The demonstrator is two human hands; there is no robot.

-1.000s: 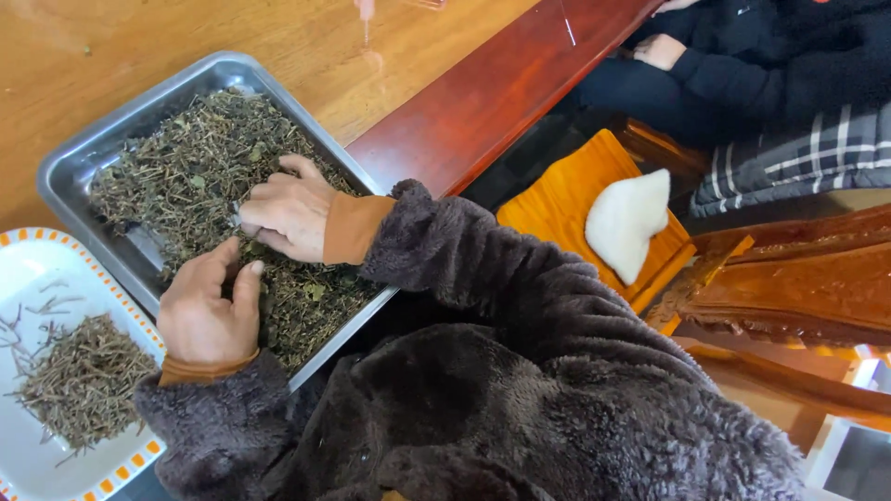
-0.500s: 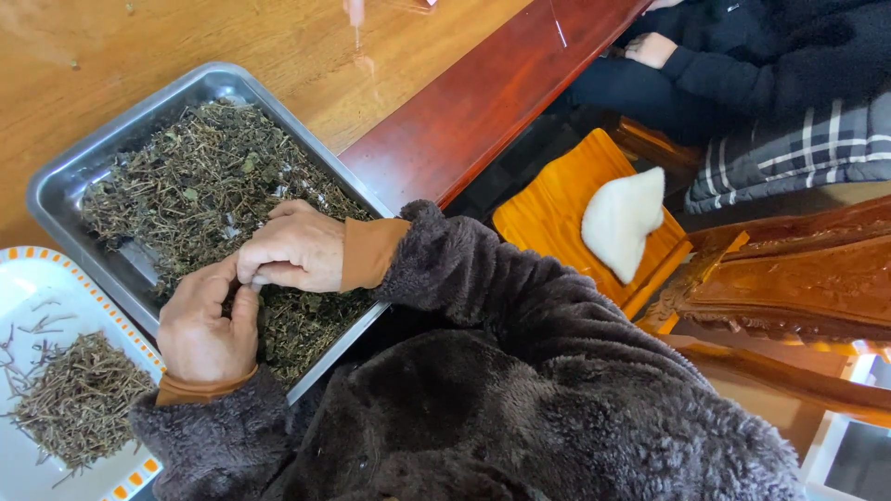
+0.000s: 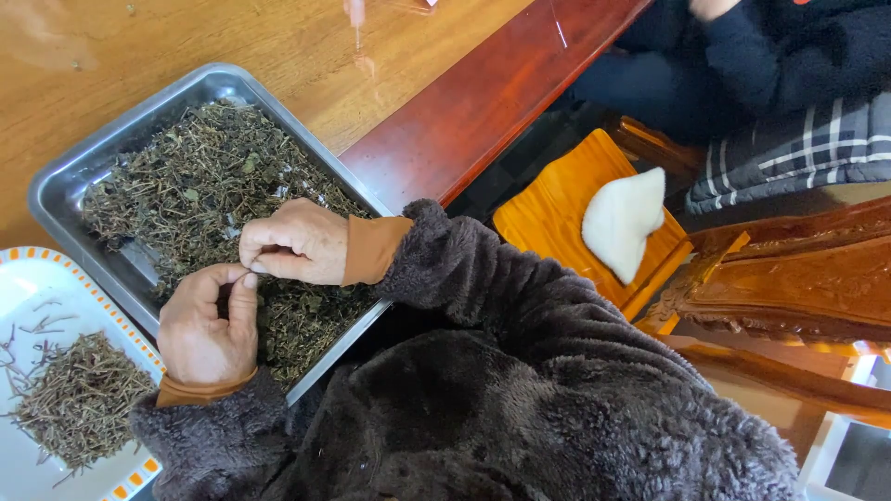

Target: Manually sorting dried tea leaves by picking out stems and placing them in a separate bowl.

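A grey metal tray [image 3: 65, 186] on the wooden table holds a heap of dried leafy herb sprigs [image 3: 204, 176]. My hands meet over the near part of the tray. My right hand [image 3: 297, 243] is curled, its fingertips pinched against the thumb and forefinger of my left hand [image 3: 202, 327]. Between them they grip a thin dried sprig, mostly hidden by the fingers. Beside my left hand, a white plate with an orange-patterned rim [image 3: 28, 269] carries a pile of bare stems [image 3: 74, 399].
The table has a dark red edge band [image 3: 483, 102]. An orange wooden stool [image 3: 557, 213] with a white cloth [image 3: 622, 223] stands beside me. Another person in dark clothes with a plaid blanket [image 3: 789, 139] sits at the upper right, by carved wooden furniture [image 3: 798, 278].
My right hand lifted off the herb heap and drew back to meet my left hand. The fingertips of both hands are now pinched together over the tray's near part.
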